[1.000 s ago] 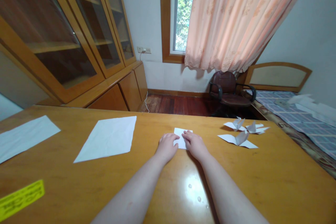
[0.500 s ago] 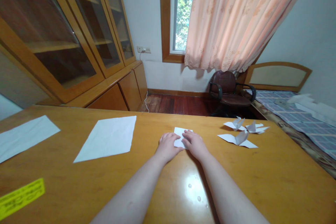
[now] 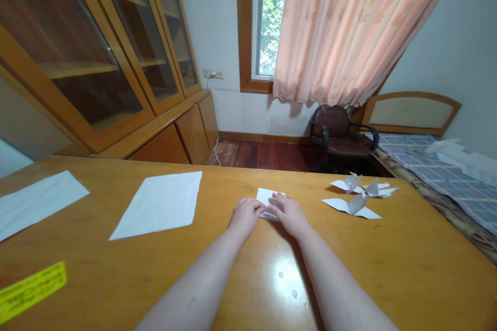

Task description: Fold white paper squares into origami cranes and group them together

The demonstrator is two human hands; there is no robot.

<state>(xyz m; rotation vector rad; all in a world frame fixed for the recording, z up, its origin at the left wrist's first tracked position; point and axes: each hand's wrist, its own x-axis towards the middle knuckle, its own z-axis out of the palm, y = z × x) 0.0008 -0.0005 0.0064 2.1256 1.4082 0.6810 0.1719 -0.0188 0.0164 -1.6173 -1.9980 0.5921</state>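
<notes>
A small folded white paper (image 3: 266, 197) lies on the wooden table (image 3: 407, 258) just ahead of me. My left hand (image 3: 245, 216) grips its near left edge with curled fingers. From the right, my right hand (image 3: 289, 212) presses on the same paper with bent fingers that cover its near part. Only the paper's far corner shows between and beyond the hands.
A flat white sheet (image 3: 161, 204) lies to the left and another white sheet (image 3: 37, 201) at the far left. A yellow label (image 3: 31, 291) sits at the near left edge. Folded paper birds (image 3: 359, 194) rest to the right. A chair (image 3: 341, 134) and bed (image 3: 446, 176) stand beyond the table.
My fingers have drawn closer together over the small paper, lifting or folding its near edge. The arms and the other papers have stayed put.
</notes>
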